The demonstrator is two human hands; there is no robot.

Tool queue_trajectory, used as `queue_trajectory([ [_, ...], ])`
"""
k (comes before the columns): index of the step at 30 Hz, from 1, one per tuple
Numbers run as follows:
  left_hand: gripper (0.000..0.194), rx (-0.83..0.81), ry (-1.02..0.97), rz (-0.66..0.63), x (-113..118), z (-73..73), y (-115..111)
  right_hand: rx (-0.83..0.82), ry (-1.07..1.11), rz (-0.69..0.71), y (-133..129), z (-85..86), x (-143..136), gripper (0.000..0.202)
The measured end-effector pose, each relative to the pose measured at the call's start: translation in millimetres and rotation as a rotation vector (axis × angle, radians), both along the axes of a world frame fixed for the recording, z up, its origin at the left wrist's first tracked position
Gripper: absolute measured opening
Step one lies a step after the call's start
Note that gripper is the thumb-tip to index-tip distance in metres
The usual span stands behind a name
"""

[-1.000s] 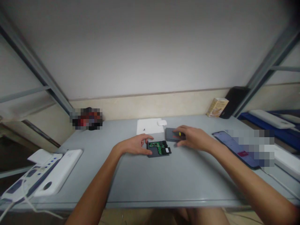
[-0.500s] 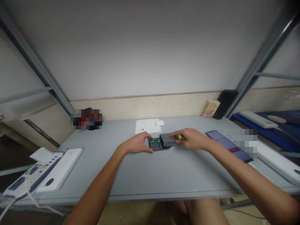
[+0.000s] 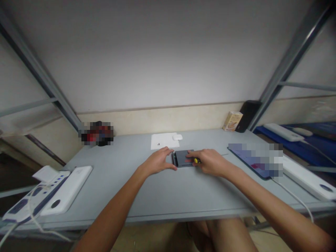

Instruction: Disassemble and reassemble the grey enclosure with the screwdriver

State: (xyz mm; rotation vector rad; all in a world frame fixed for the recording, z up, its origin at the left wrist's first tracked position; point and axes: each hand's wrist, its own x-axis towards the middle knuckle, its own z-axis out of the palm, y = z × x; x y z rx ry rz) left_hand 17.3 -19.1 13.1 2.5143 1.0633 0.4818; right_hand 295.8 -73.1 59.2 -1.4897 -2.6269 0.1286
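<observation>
A small dark grey electronics case lies on the table in front of me, its cover [image 3: 183, 157] sitting over most of the base [image 3: 174, 160]. My left hand [image 3: 160, 161] grips the base at its left end, thumb at the near corner and fingers at the far one. From the right, my right hand [image 3: 210, 161] presses the cover, with the index finger on top and the thumb on the near side. A screwdriver [image 3: 197, 160] with a yellow handle end is tucked in that same hand; its thin shaft pokes out behind. Only a sliver of the inside shows at the left.
White paper [image 3: 162, 141] with dark specks and a white earbud case [image 3: 177, 137] lie behind the case. At right are a phone [image 3: 252, 166] and a long white device [image 3: 307, 176]. A power strip [image 3: 39, 192] and white power bank [image 3: 69, 189] lie left; a yellow box [image 3: 232, 121] stands at the back.
My right hand has moved the cover left over the base, and the green circuit board is now almost wholly covered. My left hand keeps its grip on the left end.
</observation>
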Motion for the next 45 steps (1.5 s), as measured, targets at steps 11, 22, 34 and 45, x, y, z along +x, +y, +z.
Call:
queue_trajectory([
  [11, 0.089, 0.047, -0.049, -0.054, 5, -0.6, -8, -0.081, 0.298, 0.026, 6, -3.7, -5, 0.027],
  [22, 0.035, 0.056, -0.063, 0.007, 2, 23.6, -13, 0.103, 1.416, -0.447, 93, -9.9, -35, 0.065],
  [34, 0.053, -0.054, -0.316, 0.207, -21, 9.2, 21, -0.197, 1.265, -0.281, 98, -58.9, -57, 0.059],
  [45, 0.032, 0.302, -0.044, 0.388, -42, -18.2, 43, -0.237, 1.245, -0.271, 99, -62.2, -56, 0.056],
])
